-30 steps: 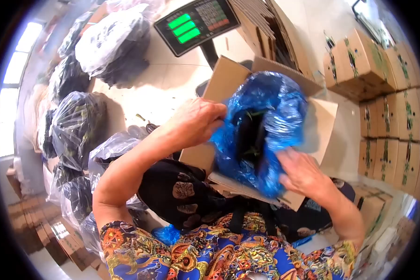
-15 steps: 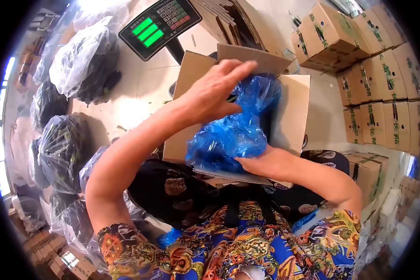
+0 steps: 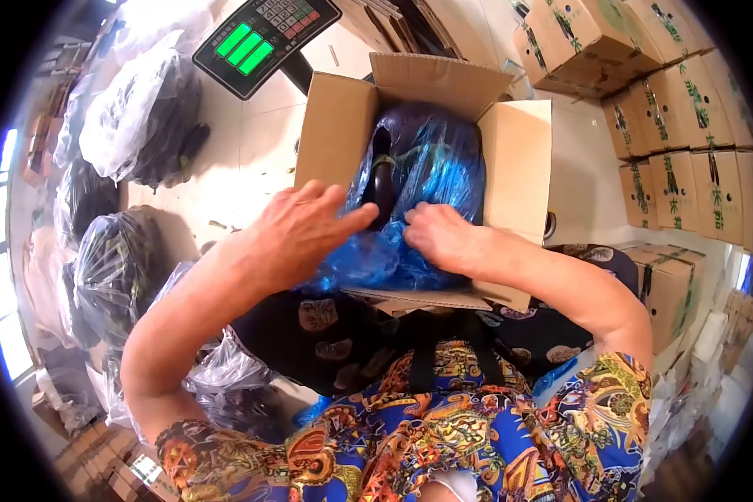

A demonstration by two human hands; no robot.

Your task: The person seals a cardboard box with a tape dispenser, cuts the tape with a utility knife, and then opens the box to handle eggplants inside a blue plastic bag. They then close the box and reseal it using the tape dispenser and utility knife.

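Observation:
An open cardboard box [image 3: 335, 125] sits in front of my lap with its flaps spread. Inside it, dark purple eggplants [image 3: 382, 186] lie partly under a thin blue plastic bag [image 3: 448, 171]. My right hand [image 3: 440, 236] pinches the bag's film near the box's front side. Over the front left part of the box, my left hand [image 3: 301, 230] has its fingers stretched out above the bunched plastic. Whether its palm touches the film is hidden. Most of the eggplants are covered by the blue film.
A scale display [image 3: 259, 42] with green digits stands beyond the box. Clear plastic bags of dark produce [image 3: 113, 268] line the left side. Taped cardboard boxes [image 3: 673, 184] are stacked at right. Flattened cardboard [image 3: 402, 29] leans behind the box.
The bunched blue bag has been drawn toward me, and eggplants now show in the box. My left hand has come down and left; my right hand has moved slightly up the box.

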